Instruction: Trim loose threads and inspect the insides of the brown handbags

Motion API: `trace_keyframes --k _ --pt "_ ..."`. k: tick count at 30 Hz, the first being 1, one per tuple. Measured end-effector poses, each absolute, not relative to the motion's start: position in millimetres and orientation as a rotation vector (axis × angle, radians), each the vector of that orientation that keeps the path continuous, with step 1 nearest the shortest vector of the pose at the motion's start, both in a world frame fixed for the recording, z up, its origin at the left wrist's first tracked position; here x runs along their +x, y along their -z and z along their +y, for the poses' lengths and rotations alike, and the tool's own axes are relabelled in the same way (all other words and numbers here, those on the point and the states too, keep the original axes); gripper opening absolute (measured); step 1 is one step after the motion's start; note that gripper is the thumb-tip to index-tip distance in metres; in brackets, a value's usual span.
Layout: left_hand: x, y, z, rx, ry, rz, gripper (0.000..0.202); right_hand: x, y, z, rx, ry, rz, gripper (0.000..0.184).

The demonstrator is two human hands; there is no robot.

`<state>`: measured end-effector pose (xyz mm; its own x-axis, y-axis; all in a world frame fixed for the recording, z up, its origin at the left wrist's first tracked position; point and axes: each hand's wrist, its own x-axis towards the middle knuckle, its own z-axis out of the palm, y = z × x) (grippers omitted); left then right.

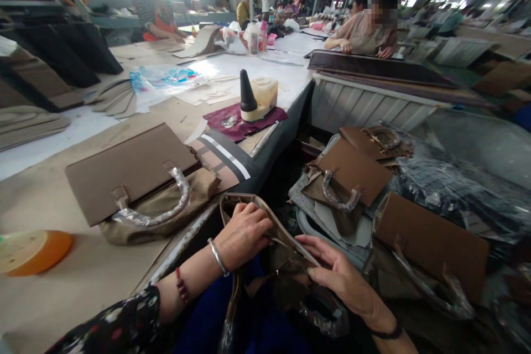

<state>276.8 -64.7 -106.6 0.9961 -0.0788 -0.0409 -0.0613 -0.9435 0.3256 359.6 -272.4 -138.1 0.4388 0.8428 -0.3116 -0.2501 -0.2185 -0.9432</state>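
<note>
In my lap stands a brown handbag (286,239), its top open and its plastic-wrapped handle (327,318) hanging on the near side. My left hand (244,238) reaches over the opening, fingers curled on the rim and inner edge; the fingertips are partly hidden. On the right side, my right hand (338,271) pinches the same rim between thumb and outstretched fingers. To the left, another brown handbag (135,168) with a wrapped handle lies on the worktable (103,282).
An orange-and-clear container (39,251) lies at the table's left. A glue bottle with a black cone (249,97) stands on maroon material (224,121). More handbags (435,243) lie in a bin at right. Two co-workers (369,33) (155,11) work farther back.
</note>
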Motion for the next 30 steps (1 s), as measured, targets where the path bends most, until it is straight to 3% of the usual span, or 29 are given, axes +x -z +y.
trace_keyframes --k 7,13,22,30 --pt "303 120 -49 2.785 -0.037 -0.213 0.011 373 148 -275 -1.477 -1.197 -0.511 0.048" --pt "319 135 -40 2.621 0.145 -0.226 0.011 385 156 -274 -1.493 -1.229 -0.499 0.049" --pt "329 141 -48 2.607 0.101 -0.049 0.015 376 137 -254 -2.068 -0.826 -0.762 0.042" --pt "331 144 -46 2.612 0.15 -0.052 0.016 383 144 -247 -2.122 -1.008 -0.779 0.035"
